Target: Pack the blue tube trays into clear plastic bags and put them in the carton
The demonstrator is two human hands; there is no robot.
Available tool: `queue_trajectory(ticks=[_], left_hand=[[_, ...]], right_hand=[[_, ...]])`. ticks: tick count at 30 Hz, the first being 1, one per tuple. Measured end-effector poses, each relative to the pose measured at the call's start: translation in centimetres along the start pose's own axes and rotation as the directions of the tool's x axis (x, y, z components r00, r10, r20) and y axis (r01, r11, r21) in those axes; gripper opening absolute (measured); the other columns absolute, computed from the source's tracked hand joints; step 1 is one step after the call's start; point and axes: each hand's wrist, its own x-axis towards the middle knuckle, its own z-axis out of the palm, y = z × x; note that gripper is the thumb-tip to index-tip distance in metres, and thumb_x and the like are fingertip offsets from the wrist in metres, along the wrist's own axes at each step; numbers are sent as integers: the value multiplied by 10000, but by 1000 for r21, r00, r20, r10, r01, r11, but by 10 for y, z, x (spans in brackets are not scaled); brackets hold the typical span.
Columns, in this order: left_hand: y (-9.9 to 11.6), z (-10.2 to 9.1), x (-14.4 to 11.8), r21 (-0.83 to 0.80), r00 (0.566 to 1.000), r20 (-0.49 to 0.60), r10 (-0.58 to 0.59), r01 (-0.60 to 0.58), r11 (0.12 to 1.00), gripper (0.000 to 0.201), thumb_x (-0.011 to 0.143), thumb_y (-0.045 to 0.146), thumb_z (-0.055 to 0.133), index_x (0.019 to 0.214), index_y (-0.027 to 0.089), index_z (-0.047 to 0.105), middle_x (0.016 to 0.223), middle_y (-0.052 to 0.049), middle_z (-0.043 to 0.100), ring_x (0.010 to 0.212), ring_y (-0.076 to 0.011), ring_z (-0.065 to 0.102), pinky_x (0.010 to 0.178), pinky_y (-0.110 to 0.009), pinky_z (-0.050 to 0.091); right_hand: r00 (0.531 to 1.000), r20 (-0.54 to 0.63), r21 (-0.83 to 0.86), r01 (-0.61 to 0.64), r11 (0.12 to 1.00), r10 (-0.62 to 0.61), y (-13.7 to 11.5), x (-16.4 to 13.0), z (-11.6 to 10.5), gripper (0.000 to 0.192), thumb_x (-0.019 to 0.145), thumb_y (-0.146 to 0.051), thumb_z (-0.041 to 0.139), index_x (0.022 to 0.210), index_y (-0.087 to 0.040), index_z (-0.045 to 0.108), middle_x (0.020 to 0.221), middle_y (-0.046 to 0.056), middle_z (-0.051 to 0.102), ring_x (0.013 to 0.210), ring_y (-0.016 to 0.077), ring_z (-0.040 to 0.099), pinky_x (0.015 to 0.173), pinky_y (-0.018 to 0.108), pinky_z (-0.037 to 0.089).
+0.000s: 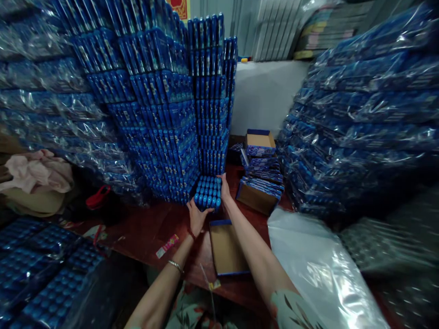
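My left hand (196,217) and my right hand (224,187) clasp the two sides of a block of small blue cylinders (208,193), held together just above the red-brown table (147,230). The block sits at the foot of a tall stack of blue boxes (161,114). Right below my hands lies an open, empty cardboard tray with a blue rim (228,249).
Wrapped blue packs are piled high at the left (48,91) and right (363,114). Further open boxes and flat blue lids (262,171) lie behind my right hand. Clear plastic sheeting (315,269) covers the near right. A pink cloth (37,171) rests far left.
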Motion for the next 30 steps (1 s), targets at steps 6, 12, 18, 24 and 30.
queue_trajectory(ticks=[6, 12, 18, 24, 30], left_hand=[[31, -14, -46, -1, 1000, 29, -8, 8, 1000, 854, 546, 342, 826, 1267, 199, 392, 1169, -88, 415, 1171, -281, 472, 1015, -461, 389], [39, -28, -129, 11, 948, 317, 15, -20, 1000, 978, 566, 381, 817, 1372, 222, 286, 1313, -117, 451, 1232, -267, 447, 1018, -410, 384], [32, -32, -161, 466, 929, 365, -59, -127, 876, 883, 629, 570, 712, 1343, 165, 388, 1103, -131, 595, 1040, -312, 549, 879, -434, 432], [14, -34, -165, 654, 962, 271, -15, -173, 736, 918, 649, 670, 628, 1316, 82, 398, 1183, -215, 532, 1088, -373, 486, 911, -518, 372], [4, -49, -163, 343, 883, 470, 5, -187, 921, 775, 834, 547, 498, 1446, 177, 198, 1435, -174, 355, 1355, -319, 275, 1087, -547, 182]], right_hand=[[997, -52, 115, -51, 992, 57, -30, -44, -22, 742, 685, -840, 308, 954, -214, 604, 844, 9, 659, 850, 187, 598, 770, 306, 475], [977, -64, 91, -196, 976, 202, -34, -138, -76, 678, 730, -803, 350, 931, -219, 629, 808, 13, 648, 825, 195, 590, 751, 311, 466], [973, -2, 46, -232, 972, 232, -11, -167, -92, 748, 735, -826, 269, 1023, -232, 621, 850, 8, 642, 891, 199, 572, 797, 325, 455], [973, 53, 17, -226, 974, 225, 5, -163, -76, 754, 754, -812, 259, 1009, -210, 635, 855, 23, 649, 903, 198, 569, 876, 344, 431], [993, -1, 167, -113, 980, 115, -14, -161, -85, 773, 779, -788, 210, 1053, -204, 636, 1148, 73, 629, 1167, 224, 499, 1062, 370, 311]])
